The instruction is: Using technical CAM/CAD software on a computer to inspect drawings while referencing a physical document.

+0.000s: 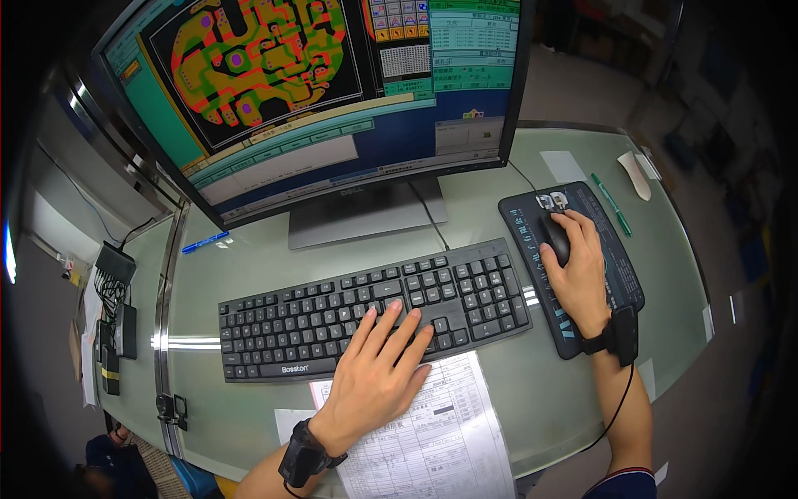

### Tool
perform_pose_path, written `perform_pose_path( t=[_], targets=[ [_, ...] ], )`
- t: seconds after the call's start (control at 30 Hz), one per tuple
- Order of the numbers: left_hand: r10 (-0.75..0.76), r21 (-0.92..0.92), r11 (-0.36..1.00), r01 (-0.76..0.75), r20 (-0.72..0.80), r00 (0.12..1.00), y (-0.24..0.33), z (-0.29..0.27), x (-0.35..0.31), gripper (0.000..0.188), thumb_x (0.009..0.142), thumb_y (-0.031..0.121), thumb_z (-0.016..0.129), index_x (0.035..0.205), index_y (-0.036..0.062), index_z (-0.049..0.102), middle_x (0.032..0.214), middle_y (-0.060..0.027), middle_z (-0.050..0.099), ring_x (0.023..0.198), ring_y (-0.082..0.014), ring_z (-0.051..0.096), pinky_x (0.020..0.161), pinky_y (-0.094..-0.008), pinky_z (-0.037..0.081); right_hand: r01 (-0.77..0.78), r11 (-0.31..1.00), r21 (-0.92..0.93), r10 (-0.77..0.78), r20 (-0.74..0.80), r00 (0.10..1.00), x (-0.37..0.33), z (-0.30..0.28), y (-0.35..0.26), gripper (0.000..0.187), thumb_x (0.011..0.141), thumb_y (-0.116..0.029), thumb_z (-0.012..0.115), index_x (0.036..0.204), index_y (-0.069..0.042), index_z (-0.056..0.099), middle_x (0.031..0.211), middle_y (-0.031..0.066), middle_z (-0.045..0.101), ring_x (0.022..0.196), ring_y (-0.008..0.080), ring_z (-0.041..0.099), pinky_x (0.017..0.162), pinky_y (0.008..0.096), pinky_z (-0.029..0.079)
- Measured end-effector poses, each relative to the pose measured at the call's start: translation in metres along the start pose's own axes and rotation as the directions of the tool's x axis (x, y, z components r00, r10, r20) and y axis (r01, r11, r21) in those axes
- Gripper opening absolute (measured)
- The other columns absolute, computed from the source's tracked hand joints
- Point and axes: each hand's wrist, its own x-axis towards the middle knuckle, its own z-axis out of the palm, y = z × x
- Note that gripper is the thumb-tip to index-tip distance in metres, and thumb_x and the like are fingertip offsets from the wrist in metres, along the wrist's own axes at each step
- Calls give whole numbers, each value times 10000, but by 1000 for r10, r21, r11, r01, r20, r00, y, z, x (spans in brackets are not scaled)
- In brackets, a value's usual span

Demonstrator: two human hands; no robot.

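My left hand [378, 366] lies with spread fingers over the right part of a black keyboard [291, 320], fingertips on the keys near the enter key. Its palm and wrist rest above printed paper sheets [440, 432]. My right hand [578, 266] is wrapped round a black computer mouse [555, 239], which sits on a dark mouse pad [528, 249] to the right of the keyboard. Beyond the keyboard stands a monitor [332, 158], showing a green, red and black circuit-like drawing with several windows. Each wrist wears a black strapped device.
A blue pen [205, 242] lies left of the monitor stand [357, 223]. A green pen [611, 205] and a white, rounded object [634, 175] lie beyond the mouse pad. Black boxes with tangled cables [116, 291] stand at the left. The glass-topped desk [199, 283] has a rounded right edge.
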Motion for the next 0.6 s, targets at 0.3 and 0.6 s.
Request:
perform_pose_path(
  t=[0.3,0.6],
  targets=[
    [-17,-2,1000,18,43,999,-2,0,0,521,803,211,830,1277,39,699,1396,-183,628,1382,-412,524,1160,-574,399,-22,1000,-17,23,21,1000,0,-1,-2,453,890,-105,697,1316,24,609,1397,229,532,1277,428,533,1084,490,449],
    [-27,0,1000,27,53,998,1,-2,0,519,811,203,822,1283,33,690,1401,-188,623,1388,-418,517,1169,-579,387,-9,1000,-2,9,25,1000,0,-2,-3,464,885,-95,706,1323,15,601,1391,243,527,1272,441,530,1085,490,448]
  ],
)
